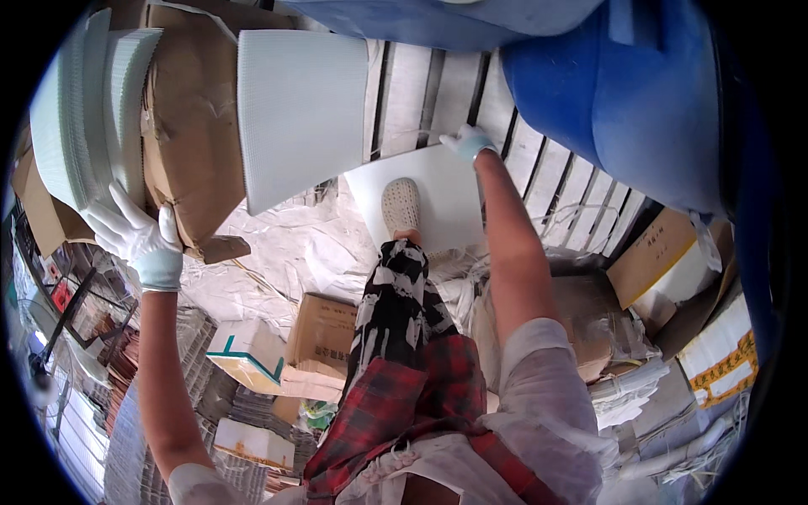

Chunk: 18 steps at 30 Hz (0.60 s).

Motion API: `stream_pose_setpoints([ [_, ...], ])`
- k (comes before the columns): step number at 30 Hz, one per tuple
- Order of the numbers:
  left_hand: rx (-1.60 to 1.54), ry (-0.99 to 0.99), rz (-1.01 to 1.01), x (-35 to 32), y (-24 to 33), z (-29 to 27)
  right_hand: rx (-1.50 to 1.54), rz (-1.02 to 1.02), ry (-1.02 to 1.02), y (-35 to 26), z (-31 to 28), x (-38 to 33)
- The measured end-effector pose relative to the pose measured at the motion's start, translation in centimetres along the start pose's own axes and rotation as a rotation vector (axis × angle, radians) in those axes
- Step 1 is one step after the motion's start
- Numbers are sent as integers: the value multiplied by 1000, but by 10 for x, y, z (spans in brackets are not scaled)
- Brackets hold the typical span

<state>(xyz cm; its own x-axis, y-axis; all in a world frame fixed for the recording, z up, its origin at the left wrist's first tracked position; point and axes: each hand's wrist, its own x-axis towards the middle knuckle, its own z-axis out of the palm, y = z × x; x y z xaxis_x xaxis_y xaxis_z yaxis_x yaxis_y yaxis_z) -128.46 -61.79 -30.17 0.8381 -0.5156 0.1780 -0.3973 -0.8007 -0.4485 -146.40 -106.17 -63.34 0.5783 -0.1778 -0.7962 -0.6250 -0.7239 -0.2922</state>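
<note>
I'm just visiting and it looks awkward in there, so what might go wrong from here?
First, the slipper appears to be on the white sheet; the sheet could slip underfoot, or crease if the right hand at its edge lifts it. Second, crumpled wrapping covers the floor nearby and might catch a foot. Third, the left hand is spread against the ribbed stack and carton, which might shift if pushed.
</note>
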Motion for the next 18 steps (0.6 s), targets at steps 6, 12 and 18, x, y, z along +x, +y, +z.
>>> stream_pose_setpoints([
  [6, -54, 30, 7, 2, 2, 0, -241, -173, -260, 19, 6, 17],
  [12, -13, 11, -9, 4, 1, 0, 99, -56, 215, 20, 66, -23],
  [18, -578, -83, -108, 3, 99, -95, 268, -104, 266, -118, 231, -186],
])
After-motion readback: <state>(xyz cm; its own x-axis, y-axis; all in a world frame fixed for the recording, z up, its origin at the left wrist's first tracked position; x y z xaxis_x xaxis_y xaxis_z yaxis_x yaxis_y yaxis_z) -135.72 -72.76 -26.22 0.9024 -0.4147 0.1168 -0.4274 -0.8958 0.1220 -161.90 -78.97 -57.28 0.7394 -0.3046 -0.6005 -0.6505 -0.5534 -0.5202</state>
